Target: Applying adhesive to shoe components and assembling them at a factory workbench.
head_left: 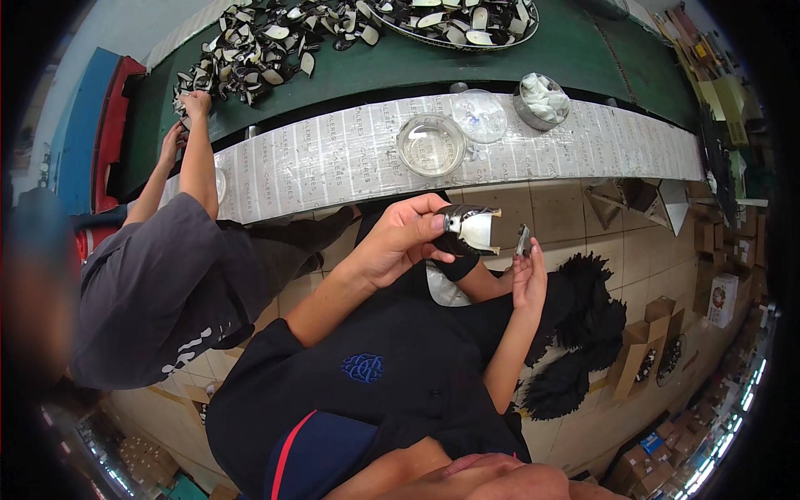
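Observation:
My left hand [408, 233] grips a curved black shoe heel [476, 228] with a white inner face, the thumb on top and the fingers round its end. The white face points to the right. Just right of it, my right hand [531, 279] is raised, its fingertips closed on a small, dark, shiny piece [523, 241] whose kind I cannot make out. A short gap separates that piece from the heel. Both hands are held above my lap, in front of the bench edge.
A silvery ledge [333, 158] runs along the green bench [350, 79]. On it stand a clear round bowl [431, 171], a clear lid [481, 117] and a tin [533, 123] of white wads. Beyond lie a heap of heels [250, 58] and a loaded tray [517, 42]. A co-worker [175, 275] reaches in at left.

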Motion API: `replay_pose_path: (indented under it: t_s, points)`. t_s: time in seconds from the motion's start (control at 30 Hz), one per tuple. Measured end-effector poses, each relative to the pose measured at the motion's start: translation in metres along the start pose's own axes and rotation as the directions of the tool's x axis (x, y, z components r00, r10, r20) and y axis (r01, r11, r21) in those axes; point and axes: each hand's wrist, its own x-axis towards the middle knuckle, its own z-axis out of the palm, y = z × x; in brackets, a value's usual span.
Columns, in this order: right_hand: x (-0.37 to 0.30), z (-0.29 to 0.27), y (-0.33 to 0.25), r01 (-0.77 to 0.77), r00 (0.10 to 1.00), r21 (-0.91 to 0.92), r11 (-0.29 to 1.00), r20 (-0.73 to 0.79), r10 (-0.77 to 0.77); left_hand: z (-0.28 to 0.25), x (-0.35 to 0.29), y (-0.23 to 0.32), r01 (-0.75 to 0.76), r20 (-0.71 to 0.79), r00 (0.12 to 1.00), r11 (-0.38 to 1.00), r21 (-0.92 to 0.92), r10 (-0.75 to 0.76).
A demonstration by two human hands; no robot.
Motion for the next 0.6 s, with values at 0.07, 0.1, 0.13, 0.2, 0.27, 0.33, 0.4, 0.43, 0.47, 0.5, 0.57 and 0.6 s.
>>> replay_pose_path:
  t_s: [0.07,0.1,0.13,0.2,0.27,0.33,0.4,0.43,0.47,0.5,0.57,0.6]
  points:
    - [0.010,-0.018,0.019,-0.050,0.998,0.098,0.994,-0.036,0.053,0.006,-0.001,0.000,-0.020,0.060,0.998,1.000,-0.014,0.021]
    - [0.015,-0.026,0.027,-0.070,0.997,0.118,0.990,-0.026,0.074,0.008,-0.002,0.001,-0.009,0.078,0.997,1.000,-0.002,0.009]
    - [0.019,-0.032,0.035,-0.094,0.995,0.157,0.983,0.000,0.095,0.011,-0.002,0.002,-0.006,0.093,0.996,1.000,0.001,0.005]
    - [0.024,-0.043,0.049,-0.129,0.988,0.213,0.969,-0.054,0.143,0.018,-0.003,0.002,-0.002,0.138,0.990,1.000,-0.003,0.002]
    - [0.028,-0.053,0.060,-0.185,0.975,0.314,0.931,-0.058,0.214,0.025,-0.003,0.002,0.004,0.145,0.989,0.999,0.034,-0.009]
    - [0.035,-0.064,0.071,-0.162,0.955,0.324,0.932,-0.185,0.231,0.032,-0.002,0.001,-0.013,0.167,0.986,0.996,0.093,-0.003]
    - [0.041,-0.081,0.075,-0.104,0.974,0.289,0.952,-0.166,0.156,0.038,0.000,-0.001,-0.009,0.168,0.986,0.994,0.110,-0.010]
    - [0.047,-0.089,0.077,-0.119,0.978,0.303,0.946,-0.129,0.164,0.041,0.000,-0.002,0.018,0.147,0.989,0.993,0.113,-0.034]
    - [0.052,-0.095,0.079,-0.111,0.973,0.284,0.952,-0.165,0.163,0.043,0.000,-0.003,0.043,0.126,0.990,0.992,0.117,-0.058]
    - [0.054,-0.098,0.083,-0.101,0.975,0.301,0.948,-0.158,0.154,0.044,0.001,-0.004,0.055,0.143,0.987,0.995,0.086,-0.067]
    - [0.056,-0.101,0.085,-0.149,0.979,0.365,0.919,-0.074,0.188,0.046,0.003,-0.006,0.083,0.179,0.980,0.996,0.024,-0.086]
    - [0.054,-0.099,0.086,-0.158,0.976,0.384,0.910,-0.079,0.203,0.046,0.004,-0.007,0.092,0.182,0.979,0.996,0.021,-0.094]
